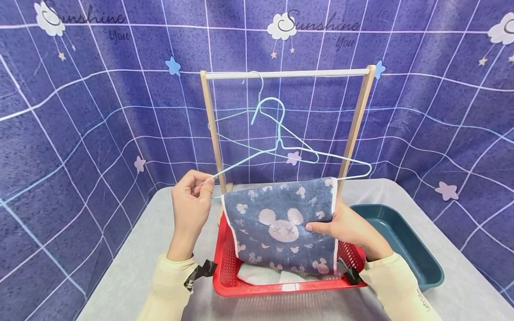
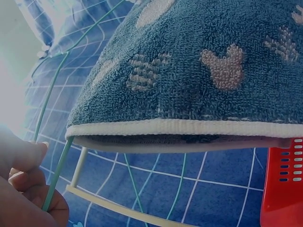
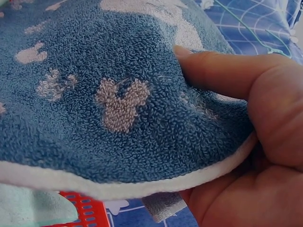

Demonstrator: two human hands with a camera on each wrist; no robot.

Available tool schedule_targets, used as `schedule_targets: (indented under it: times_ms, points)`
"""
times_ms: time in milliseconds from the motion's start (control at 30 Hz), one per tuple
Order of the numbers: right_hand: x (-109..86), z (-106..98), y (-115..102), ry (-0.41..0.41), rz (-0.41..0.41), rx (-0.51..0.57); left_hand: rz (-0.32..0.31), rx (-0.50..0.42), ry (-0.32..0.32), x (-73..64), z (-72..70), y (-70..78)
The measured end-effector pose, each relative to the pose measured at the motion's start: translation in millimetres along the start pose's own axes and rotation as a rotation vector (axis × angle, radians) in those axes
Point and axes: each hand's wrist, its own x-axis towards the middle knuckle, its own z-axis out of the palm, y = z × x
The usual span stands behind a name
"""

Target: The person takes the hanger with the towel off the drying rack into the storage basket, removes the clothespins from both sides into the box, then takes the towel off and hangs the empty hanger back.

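Observation:
A blue towel (image 1: 261, 249) with pale mouse-head patterns and white edging hangs folded over the lower bar of a light green wire hanger (image 1: 249, 158). At the hanger's left end, my left hand (image 1: 192, 196) pinches the wire between thumb and fingers, beside the towel's edge. My right hand (image 1: 355, 227) grips the towel at its right side, thumb on the front face and the other fingers behind, hidden by the cloth. The right wrist view shows that thumb (image 3: 218, 71) pressing the terry fabric. The hanger's hook stands upright, below the rack's rail.
Behind is a rack with wooden posts (image 1: 355, 129) and a white rail (image 1: 313, 74), bearing a second green hanger (image 1: 237, 141). Below the towel sits a red basket (image 1: 225, 287) holding white cloth (image 1: 257, 274). A dark teal tub (image 1: 435, 272) stands at right on the grey table (image 1: 120, 276).

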Motion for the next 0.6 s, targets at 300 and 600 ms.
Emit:
schedule_targets:
  times_ms: [300,600]
  points:
    - [-0.4,-1.8,0.3,-0.024,0.034,0.065,0.008,0.0,-0.02,-1.5,0.2,5.9]
    - [1.5,-3.3,1.5,-0.016,0.056,0.133,-0.007,-0.003,-0.021,-0.2,2.2,-6.0]
